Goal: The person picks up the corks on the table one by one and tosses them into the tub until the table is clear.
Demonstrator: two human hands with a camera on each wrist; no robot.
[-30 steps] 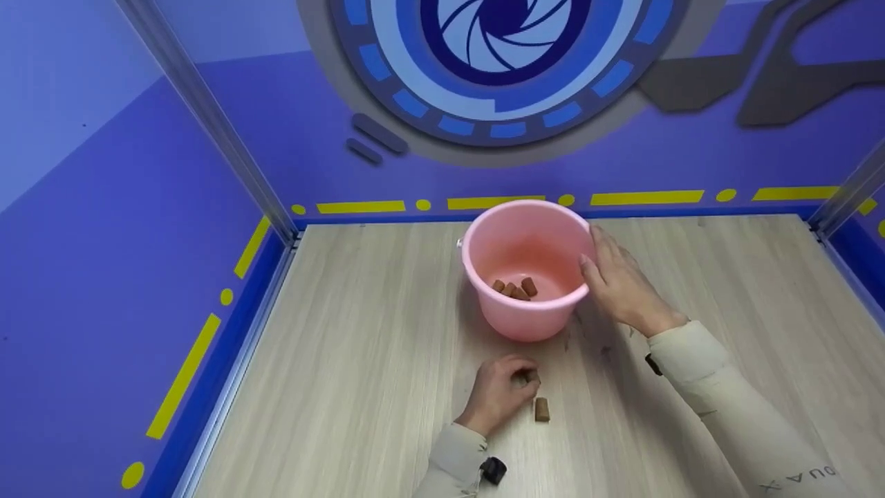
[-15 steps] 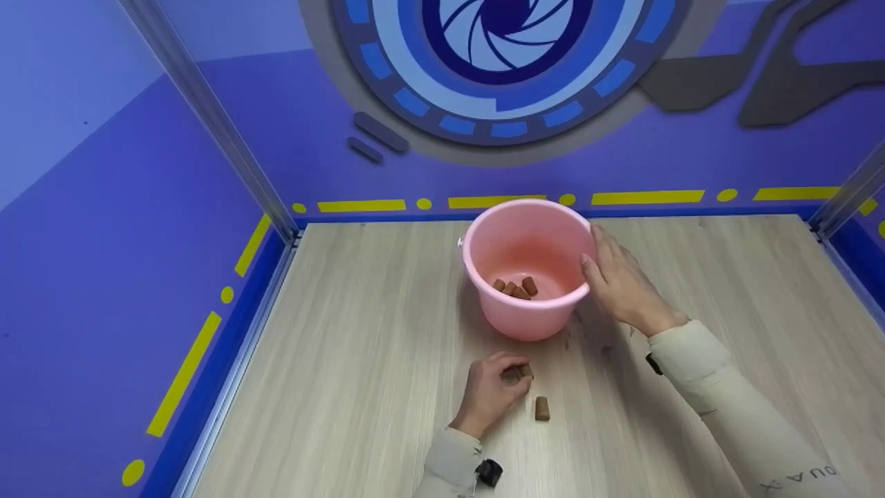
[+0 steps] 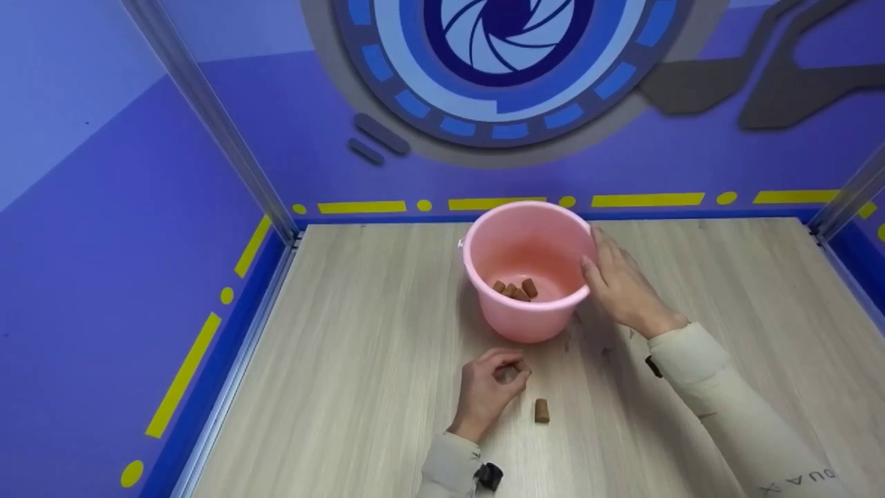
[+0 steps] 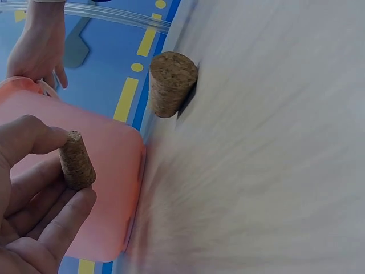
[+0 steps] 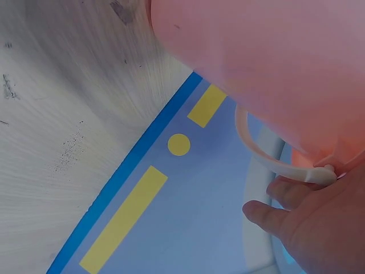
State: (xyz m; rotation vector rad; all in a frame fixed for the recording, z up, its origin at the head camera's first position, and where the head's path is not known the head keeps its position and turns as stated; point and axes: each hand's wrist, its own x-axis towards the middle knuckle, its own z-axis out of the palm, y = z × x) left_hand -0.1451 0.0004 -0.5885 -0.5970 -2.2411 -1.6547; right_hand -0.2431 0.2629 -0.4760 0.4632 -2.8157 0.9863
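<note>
In the head view my left hand [image 3: 478,398] is just in front of the pink bucket [image 3: 529,321]. Thumb and fingertips pinch a cork stopper [image 4: 77,162] by its two ends, seen closely in the left wrist view. A second cork stopper [image 3: 541,411] stands on the table to the right of that hand. My right hand [image 3: 626,287] grips the bucket's right rim, thumb at the lip and fingers along the outside. Several corks [image 3: 529,288] lie together on the bucket's floor.
The bucket's pale handle [image 5: 285,169] hangs down by the right hand. Behind the wood-grain table [image 3: 359,332] rises a blue printed wall [image 3: 387,180]. Another panel [image 3: 124,242] borders the left side, with a metal post [image 3: 214,131] at the corner.
My left hand has shifted a little to the left with the cork in its fingers. The bucket, the right hand and the cork on the table stay put.
</note>
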